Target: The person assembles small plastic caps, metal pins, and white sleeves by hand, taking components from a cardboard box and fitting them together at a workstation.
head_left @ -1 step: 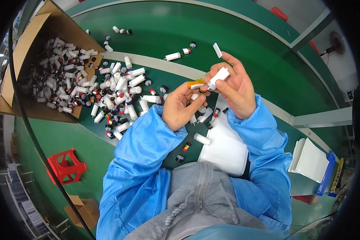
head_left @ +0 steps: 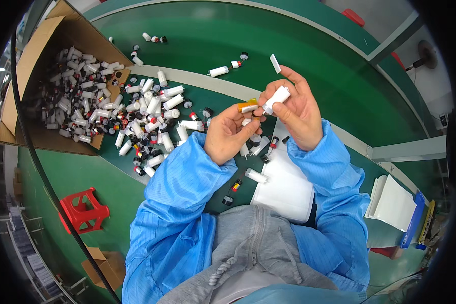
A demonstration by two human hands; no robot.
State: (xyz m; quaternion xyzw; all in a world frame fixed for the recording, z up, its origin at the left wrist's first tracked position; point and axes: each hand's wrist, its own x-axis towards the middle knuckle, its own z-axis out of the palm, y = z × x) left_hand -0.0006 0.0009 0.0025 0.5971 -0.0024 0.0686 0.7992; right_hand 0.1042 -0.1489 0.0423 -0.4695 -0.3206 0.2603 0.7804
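With no clear change from the preceding view, suggesting the same handling step, your right hand (head_left: 302, 120) pinches a white cylinder (head_left: 277, 99) between one and two o'clock, while your left hand (head_left: 225, 139) grips an amber-wrapped piece (head_left: 248, 106) near one o'clock.

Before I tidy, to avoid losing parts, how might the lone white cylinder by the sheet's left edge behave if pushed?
The cylinder would probably roll, since it lies on its side and looks round. It seems light, as it looks plastic. It may stay stiff, given its straight outline.
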